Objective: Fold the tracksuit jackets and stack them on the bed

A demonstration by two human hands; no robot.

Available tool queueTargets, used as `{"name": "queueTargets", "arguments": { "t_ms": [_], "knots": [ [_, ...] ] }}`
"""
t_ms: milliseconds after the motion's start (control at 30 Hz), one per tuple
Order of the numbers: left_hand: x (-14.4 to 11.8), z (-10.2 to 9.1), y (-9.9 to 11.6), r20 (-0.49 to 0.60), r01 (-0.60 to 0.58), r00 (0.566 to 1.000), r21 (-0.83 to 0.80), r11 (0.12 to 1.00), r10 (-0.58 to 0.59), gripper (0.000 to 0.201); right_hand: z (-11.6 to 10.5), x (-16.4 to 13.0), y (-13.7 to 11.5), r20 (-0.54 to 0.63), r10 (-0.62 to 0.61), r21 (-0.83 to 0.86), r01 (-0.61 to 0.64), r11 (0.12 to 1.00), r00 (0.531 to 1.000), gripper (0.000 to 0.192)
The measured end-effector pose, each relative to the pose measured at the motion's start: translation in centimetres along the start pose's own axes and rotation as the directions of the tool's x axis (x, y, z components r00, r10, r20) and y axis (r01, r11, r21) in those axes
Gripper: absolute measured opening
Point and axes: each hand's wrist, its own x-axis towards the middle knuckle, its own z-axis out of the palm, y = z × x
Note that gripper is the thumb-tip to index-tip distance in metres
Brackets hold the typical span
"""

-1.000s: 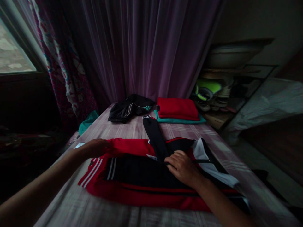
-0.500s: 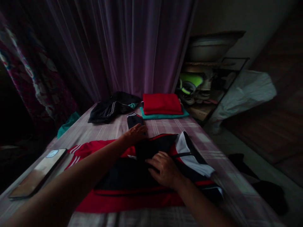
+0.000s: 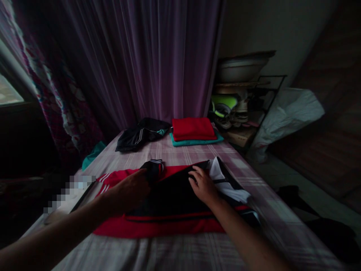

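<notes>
A red and dark navy jacket (image 3: 172, 195) lies partly folded across the bed, with white cloth (image 3: 225, 188) showing at its right end. My left hand (image 3: 134, 190) is closed on the jacket's dark sleeve, whose cuff with white stripes (image 3: 155, 162) sticks out beyond my fingers. My right hand (image 3: 203, 184) rests on the dark part near the white cloth, its fingers a little spread and holding nothing. A red sleeve with white stripes (image 3: 105, 182) reaches out at the left, partly behind my left forearm.
Behind the jacket are a dark crumpled garment (image 3: 141, 133) and a folded red cloth (image 3: 193, 128) on a teal one (image 3: 197, 142). A blurred-out phone (image 3: 70, 197) lies left. A shoe rack (image 3: 242, 109) and white bag (image 3: 287, 116) stand right of the plaid bed (image 3: 158, 256).
My left hand has drawn the dark sleeve back toward me and leftward, so its cuff now lies over the jacket. My right hand has shifted slightly away from me. The view has tilted a little.
</notes>
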Motion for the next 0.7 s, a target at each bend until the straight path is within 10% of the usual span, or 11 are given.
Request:
{"name": "queueTargets", "arguments": {
  "t_ms": [167,367,700],
  "knots": [
    [-1.6,1.1,2.4,0.003,0.232,0.973,-0.054,0.971,-0.233,0.030,-2.4,2.1,0.4,0.227,0.082,-0.206,-0.034,0.978,0.970,0.059],
    [-0.5,1.9,-0.3,0.063,0.306,0.949,0.055,0.951,-0.309,0.028,-4.3,6.0,-0.5,0.559,0.060,-0.332,0.156,0.930,0.827,0.079],
    [-3.0,1.7,-4.0,-0.026,0.354,0.935,0.109,0.929,-0.353,0.039,-4.9,4.0,1.1,0.438,-0.137,-0.328,0.300,0.896,0.889,0.033]
  ]
}}
